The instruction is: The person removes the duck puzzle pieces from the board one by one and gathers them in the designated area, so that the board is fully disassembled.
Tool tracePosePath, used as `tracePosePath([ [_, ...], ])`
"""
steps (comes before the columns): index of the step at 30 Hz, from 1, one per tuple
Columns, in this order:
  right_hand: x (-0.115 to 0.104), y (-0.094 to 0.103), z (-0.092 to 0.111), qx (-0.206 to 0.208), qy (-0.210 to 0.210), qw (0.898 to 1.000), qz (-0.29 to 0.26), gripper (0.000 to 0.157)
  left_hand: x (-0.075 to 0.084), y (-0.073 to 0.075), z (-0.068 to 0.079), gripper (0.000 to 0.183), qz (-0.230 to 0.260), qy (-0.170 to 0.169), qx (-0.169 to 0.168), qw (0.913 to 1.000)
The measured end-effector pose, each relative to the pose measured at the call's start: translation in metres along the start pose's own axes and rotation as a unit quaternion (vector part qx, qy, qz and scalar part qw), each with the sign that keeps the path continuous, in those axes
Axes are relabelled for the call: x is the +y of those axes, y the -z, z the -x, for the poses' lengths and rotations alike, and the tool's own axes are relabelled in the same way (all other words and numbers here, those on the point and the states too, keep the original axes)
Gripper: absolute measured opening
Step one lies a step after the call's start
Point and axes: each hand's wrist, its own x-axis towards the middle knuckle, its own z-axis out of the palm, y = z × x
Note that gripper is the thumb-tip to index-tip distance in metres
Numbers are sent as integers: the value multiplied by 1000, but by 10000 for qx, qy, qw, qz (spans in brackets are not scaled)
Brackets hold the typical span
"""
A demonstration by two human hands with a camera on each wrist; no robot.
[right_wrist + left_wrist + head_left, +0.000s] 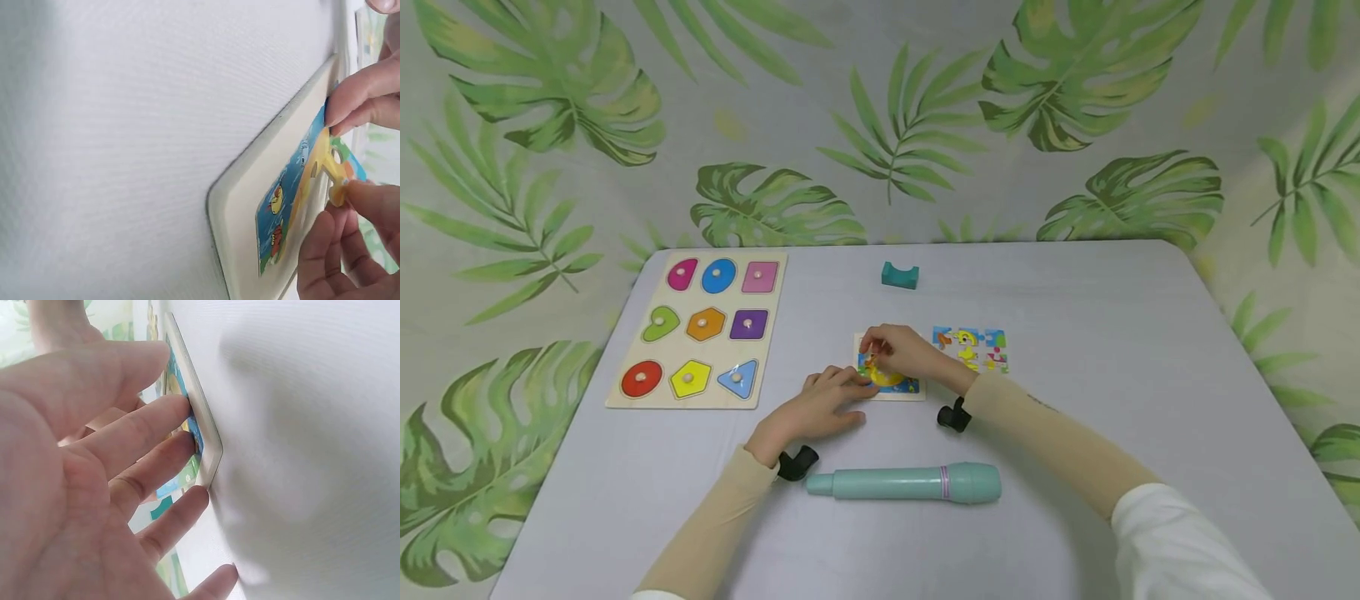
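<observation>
A small wooden jigsaw board (pixel 240 219) with a blue and yellow picture lies mid-table. My left hand (pixel 822 407) is at its left side. In the left wrist view the fingers are spread and nearly straight, with fingertips (pixel 178 406) on or right at the board's edge. Over the board is my right hand (pixel 904 348). Its thumb and fingers pinch a jigsaw piece (pixel 337 190) with yellow, green and blue on it, tilted above the picture. Several loose jigsaw pieces (pixel 967 337) lie just right of the board, partly behind my right wrist.
A large wooden shape board (pixel 650 342) with knobbed coloured shapes lies at the left. Behind the jigsaw stands a small teal curved block (pixel 900 277). A mint-green toy microphone (pixel 887 484) lies in front, between my forearms. Leaf-patterned cloth (pixel 895 150) hangs behind the table.
</observation>
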Motion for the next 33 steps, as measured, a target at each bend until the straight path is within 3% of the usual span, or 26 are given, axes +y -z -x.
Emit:
tracePosePath([
  [5,7,2,0,189,84,9997,-147,18,-1,-1,-1,42,-51,1,-10,10000],
  [12,21,24,13,366,-642,9955,-589,13,-2,-2,-2,41,-1,58,35,10000],
  [17,32,44,33,380,-914,9929,-658,8,-2,-2,-1,41,-32,60,72,10000],
  [24,46,58,55,271,-1108,9926,-416,10,-2,-2,-1,40,-7,47,113,9999],
  [33,52,60,59,269,-1153,9930,-45,12,-2,-2,-1,39,35,88,134,9999],
])
